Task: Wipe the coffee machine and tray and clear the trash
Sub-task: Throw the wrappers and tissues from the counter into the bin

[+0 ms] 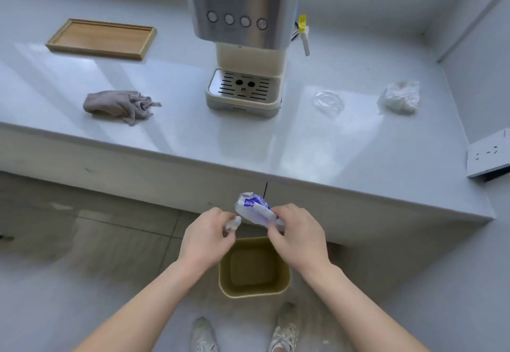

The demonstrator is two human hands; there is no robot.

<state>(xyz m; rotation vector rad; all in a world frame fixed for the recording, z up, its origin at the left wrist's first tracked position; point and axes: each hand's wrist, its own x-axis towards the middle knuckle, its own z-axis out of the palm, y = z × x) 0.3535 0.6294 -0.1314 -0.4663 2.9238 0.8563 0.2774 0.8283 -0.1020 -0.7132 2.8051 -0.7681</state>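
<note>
A steel and cream coffee machine point(242, 20) stands on the grey counter point(165, 136). A wooden tray point(100, 38) lies at the back left, and a grey cloth point(118, 104) is bunched in front of it. My left hand point(205, 237) grips a small crumpled white tissue point(231, 223). My right hand point(298, 235) holds a crumpled white and blue plastic wrapper point(255, 208). Both hands hover just above a tan waste bin point(254, 266) on the floor.
A clear plastic film point(328, 102) and a crumpled white plastic bag point(400, 96) lie on the counter right of the machine. A wall socket point(487, 158) is at the right edge. My feet stand behind the bin.
</note>
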